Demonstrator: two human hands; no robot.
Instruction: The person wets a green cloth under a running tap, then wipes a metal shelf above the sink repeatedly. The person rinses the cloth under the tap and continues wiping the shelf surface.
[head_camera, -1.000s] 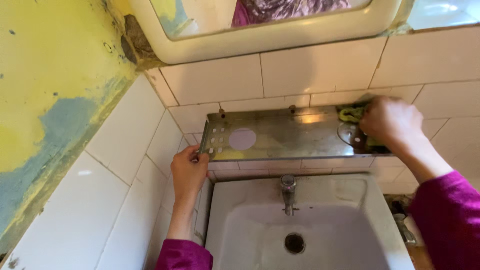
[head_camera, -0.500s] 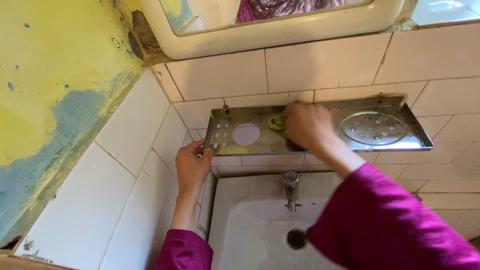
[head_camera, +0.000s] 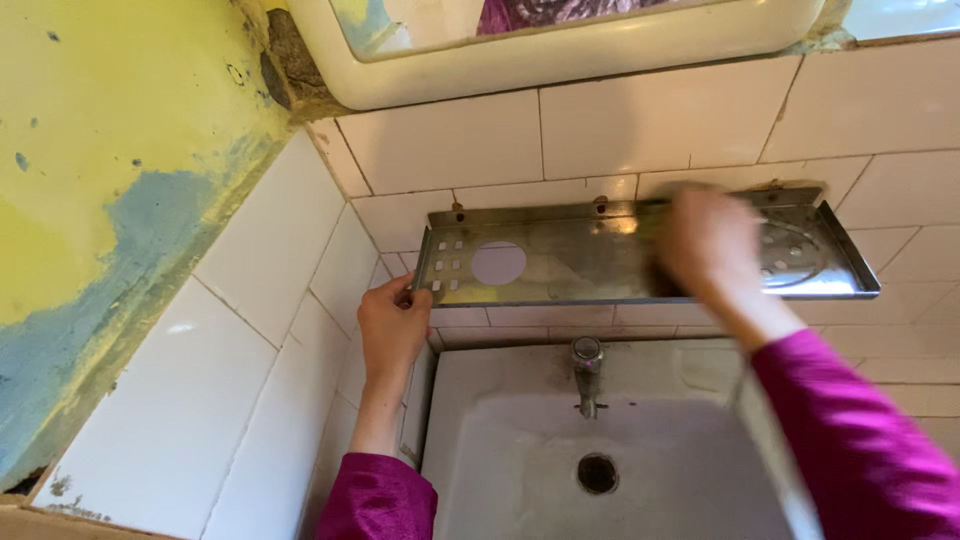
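Your left hand (head_camera: 392, 325) grips the left end of the metal shelf (head_camera: 590, 262), fixed to the tiled wall (head_camera: 450, 150) above the sink (head_camera: 520, 440). Your right hand (head_camera: 712, 243) presses on the shelf's right half, blurred; can't tell what it holds.

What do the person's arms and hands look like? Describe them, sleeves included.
Both arms wear long magenta sleeves. The left sleeve ends partway up the forearm, leaving the wrist and left hand bare. The right sleeve looks loose and wide at the cuff; the right hand is bare and blurred. No gloves, rings, watch or bracelets show on either hand.
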